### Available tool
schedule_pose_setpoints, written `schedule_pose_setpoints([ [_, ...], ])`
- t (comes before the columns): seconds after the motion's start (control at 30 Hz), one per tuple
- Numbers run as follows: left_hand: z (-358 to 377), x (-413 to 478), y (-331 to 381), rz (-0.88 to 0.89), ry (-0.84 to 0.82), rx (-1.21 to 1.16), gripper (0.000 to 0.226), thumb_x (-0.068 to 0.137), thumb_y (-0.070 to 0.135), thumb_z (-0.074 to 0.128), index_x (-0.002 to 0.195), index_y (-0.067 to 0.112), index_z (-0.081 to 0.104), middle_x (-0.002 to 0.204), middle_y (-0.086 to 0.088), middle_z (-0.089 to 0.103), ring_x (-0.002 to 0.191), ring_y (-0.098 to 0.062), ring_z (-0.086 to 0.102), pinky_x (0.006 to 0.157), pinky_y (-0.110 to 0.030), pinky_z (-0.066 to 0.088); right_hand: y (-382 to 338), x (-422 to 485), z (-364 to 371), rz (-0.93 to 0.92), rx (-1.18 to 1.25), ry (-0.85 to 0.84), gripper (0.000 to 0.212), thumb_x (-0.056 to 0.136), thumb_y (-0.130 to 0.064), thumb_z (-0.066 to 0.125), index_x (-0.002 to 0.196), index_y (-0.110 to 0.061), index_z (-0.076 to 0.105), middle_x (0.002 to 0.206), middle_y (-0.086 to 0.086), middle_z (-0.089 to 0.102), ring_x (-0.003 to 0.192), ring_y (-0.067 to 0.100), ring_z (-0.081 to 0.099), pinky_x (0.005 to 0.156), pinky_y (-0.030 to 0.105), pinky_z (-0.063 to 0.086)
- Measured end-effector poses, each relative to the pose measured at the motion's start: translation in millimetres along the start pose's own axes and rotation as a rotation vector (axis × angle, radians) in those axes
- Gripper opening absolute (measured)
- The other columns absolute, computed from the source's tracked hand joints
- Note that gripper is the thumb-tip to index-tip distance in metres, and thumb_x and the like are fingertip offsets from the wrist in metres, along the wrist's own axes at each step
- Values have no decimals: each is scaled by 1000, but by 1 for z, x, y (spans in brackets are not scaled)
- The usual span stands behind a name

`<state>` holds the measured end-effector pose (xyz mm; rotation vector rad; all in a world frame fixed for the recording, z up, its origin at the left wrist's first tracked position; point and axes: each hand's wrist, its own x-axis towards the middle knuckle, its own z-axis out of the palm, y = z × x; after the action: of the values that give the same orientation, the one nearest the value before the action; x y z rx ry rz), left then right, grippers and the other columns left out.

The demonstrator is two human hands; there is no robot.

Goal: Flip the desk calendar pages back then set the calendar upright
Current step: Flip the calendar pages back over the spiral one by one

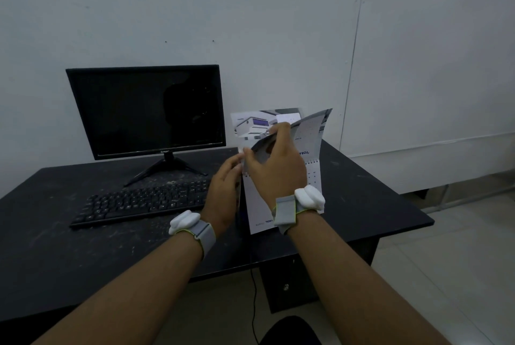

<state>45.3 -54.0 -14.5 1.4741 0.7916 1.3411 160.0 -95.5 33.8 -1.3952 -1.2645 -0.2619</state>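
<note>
The desk calendar (257, 205) is a white spiral-bound pad held above the right part of the black desk (362, 199). My left hand (224, 194) grips its left edge near the binding. My right hand (276, 166) pinches a bent page (309, 135) with a date grid, lifted and curling over the top. Behind it another page (253, 124) with a picture of white buildings stands up. A lower sheet hangs down toward me between my wrists. Both wrists wear grey bands with white pods.
A dark monitor (147, 110) on a tripod foot stands at the back left of the desk. A black keyboard (139, 202) lies in front of it, close to my left hand. A white wall rises behind. A cable (253, 303) hangs below the desk's front edge.
</note>
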Motion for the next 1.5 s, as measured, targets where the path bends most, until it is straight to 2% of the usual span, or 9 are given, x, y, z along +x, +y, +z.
schedule_pose_setpoints([
  [0.2, -4, 1, 1, -34, -18, 1, 41, 115, 31, 42, 145, 17, 65, 138, -5, 74, 122, -17, 73, 94, -30, 61, -4, -34, -30, 146, -25, 41, 46, 90, -76, 59, 98, -31, 55, 84, -15, 61, 70, 1, 56, 56, 16, 38],
  [0.3, -7, 3, -4, -16, -16, 51, 40, 110, 20, 58, 149, 15, 62, 135, 6, 72, 113, 4, 73, 87, -16, 58, 11, -46, -50, 329, -66, -22, 28, 94, -61, 61, 93, -33, 66, 82, -16, 67, 71, 1, 61, 55, 19, 37],
  [0.37, -9, 5, -10, -10, -32, 96, 46, 106, 10, 64, 151, 16, 59, 138, 0, 73, 118, -3, 73, 91, -20, 61, 25, -54, -59, 464, -63, -121, 21, 93, -48, 64, 109, -37, 70, 95, -12, 72, 79, 10, 64, 60, 23, 42],
  [0.53, -11, 5, -15, 47, -48, 232, 61, 101, -7, 63, 157, 17, 52, 146, -5, 68, 135, -19, 65, 115, -43, 53, 49, -72, -58, 730, 58, -330, 71, 94, -34, 67, 160, -38, 40, 147, 2, 62, 113, 29, 64, 86, 36, 50],
  [0.8, -8, 3, -9, 85, 7, 251, 72, 96, -18, 60, 157, 15, 40, 139, -5, 67, 123, -6, 69, 106, -35, 58, 70, -84, -24, 893, 71, -544, 103, 92, -30, 67, 171, -43, 3, 117, 8, 73, 95, 38, 78, 83, 51, 67],
  [0.97, -11, 4, -9, 65, 7, 284, 87, 97, -13, 63, 166, 25, 26, 130, 7, 70, 109, 14, 68, 86, -12, 57, 80, -83, -13, 820, -15, -586, 106, 93, -31, 65, 172, -38, -6, 113, 11, 77, 88, 35, 76, 83, 47, 67],
  [1.17, -10, 4, -12, 73, -2, 321, 70, 98, -11, 62, 161, 17, 43, 127, 5, 74, 118, 3, 69, 106, -28, 56, 91, -77, -2, 710, -178, -645, 99, 94, -40, 67, 172, -21, 8, 131, 9, 74, 108, 35, 74, 84, 37, 61],
  [1.33, -10, 4, -14, 80, 6, 333, 49, 100, -9, 62, 139, 19, 61, 124, 7, 76, 118, 3, 69, 107, -37, 59, 66, -41, -1, 428, -238, -463, 90, 93, -45, 65, 166, -28, 15, 85, -5, 65, 70, 21, 61, 53, 29, 37],
  [1.5, -9, 6, -15, 62, 17, 326, 42, 101, -11, 59, 137, 9, 65, 133, -9, 74, 127, -25, 68, 114, -50, 53, 21, 12, -1, 149, -184, -365, 107, 94, -58, 70, 170, -37, -2, 99, -7, 73, 85, 27, 74, 66, 35, 55],
])
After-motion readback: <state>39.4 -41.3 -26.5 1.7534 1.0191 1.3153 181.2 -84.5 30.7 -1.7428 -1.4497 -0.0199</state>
